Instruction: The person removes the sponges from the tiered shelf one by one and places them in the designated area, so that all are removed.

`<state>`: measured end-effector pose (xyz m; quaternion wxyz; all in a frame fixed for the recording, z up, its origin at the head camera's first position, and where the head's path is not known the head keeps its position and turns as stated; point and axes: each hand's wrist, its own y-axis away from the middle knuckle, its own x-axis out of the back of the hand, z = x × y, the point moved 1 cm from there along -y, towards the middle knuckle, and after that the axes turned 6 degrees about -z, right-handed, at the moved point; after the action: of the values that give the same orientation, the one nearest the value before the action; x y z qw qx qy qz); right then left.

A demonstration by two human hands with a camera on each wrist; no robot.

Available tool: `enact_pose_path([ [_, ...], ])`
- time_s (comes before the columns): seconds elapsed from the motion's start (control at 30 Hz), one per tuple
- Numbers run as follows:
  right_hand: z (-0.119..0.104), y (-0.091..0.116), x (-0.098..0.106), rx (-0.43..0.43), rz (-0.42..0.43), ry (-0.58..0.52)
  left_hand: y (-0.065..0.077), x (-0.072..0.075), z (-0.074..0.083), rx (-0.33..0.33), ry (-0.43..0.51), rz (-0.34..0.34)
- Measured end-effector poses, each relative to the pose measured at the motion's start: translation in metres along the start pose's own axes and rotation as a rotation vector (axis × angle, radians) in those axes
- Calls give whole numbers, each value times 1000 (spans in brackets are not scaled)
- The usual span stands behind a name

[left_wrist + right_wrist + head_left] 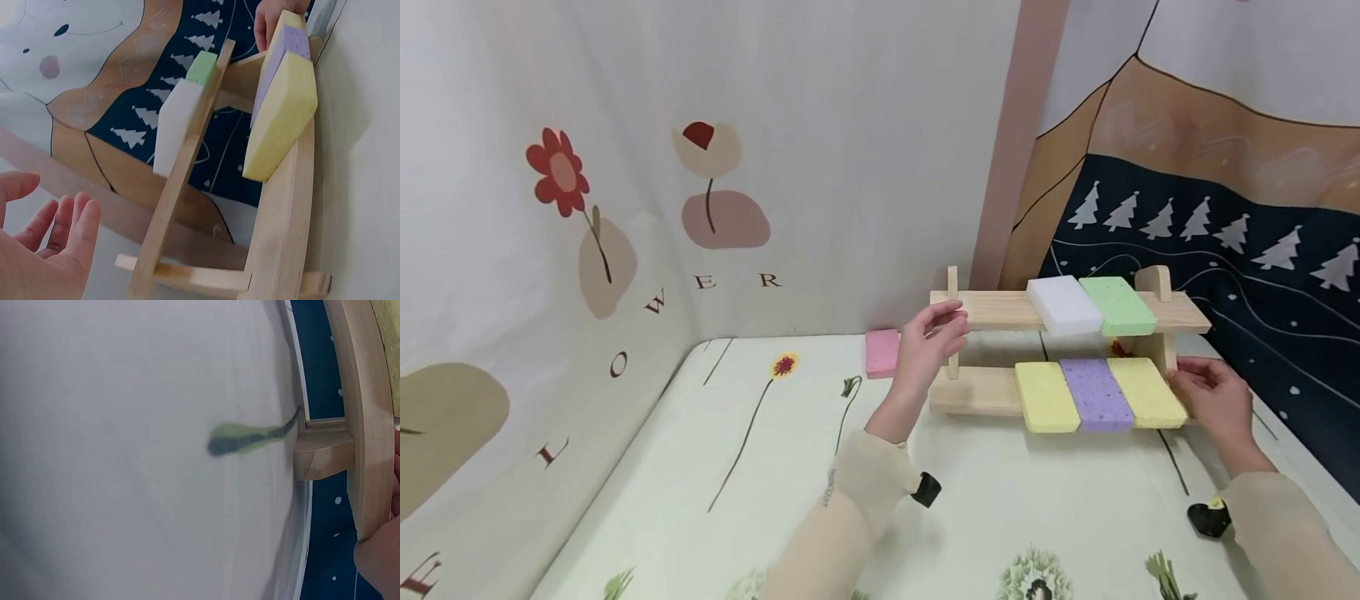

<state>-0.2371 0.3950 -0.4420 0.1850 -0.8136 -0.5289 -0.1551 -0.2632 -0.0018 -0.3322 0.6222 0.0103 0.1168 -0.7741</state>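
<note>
Head view: left hand (pixel 928 346) raised at the left end of a two-tier wooden rack (pixel 985 310), fingers loosely spread, holding nothing; fingertips close to the upper shelf's end post, contact not clear. Left wrist view confirms fingers relaxed and apart, rack just beyond them with a gap.

Right hand (pixel 1213 400) at the rack's right end, fingers against the lower shelf edge beside the nearest yellow sponge (pixel 1146 392). Whether it grips the wood or only touches, cannot tell; right wrist view shows only a bit of skin against the frame.

Lower shelf, running away from the right hand: yellow sponge, purple sponge (pixel 1097 393), second yellow sponge (pixel 1047 397), all touching. Upper shelf above them: green sponge (pixel 1117 305) and white sponge (pixel 1063 306), side by side.

Pink sponge (pixel 882 352) lies on the table (pixel 715 467) just left of the left hand, against the wall, apart from the rack.
</note>
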Motion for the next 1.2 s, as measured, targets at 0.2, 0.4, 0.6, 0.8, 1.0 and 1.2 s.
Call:
enact_pose_path([
  [0.2, -2, -1, 1, -19, -13, -24, -3, -13, -3, 9, 3, -38],
  [0.4, -1, 0, 3, -17, -11, 14, -5, -26, -6, 13, -36, -79],
  [0.6, -2, -1, 2, -17, -14, -61, -6, -40, -10, 15, -63, -118],
  [0.8, -3, -2, 2, -20, -2, -69, -11, -56, -20, 18, -116, -125],
  [1.0, -1, -2, 2, -30, -5, -88, -15, -68, -27, 39, -153, -97],
  [1.2, -2, -3, 0, -56, -4, -68, -22, -78, -35, 47, -151, -78],
])
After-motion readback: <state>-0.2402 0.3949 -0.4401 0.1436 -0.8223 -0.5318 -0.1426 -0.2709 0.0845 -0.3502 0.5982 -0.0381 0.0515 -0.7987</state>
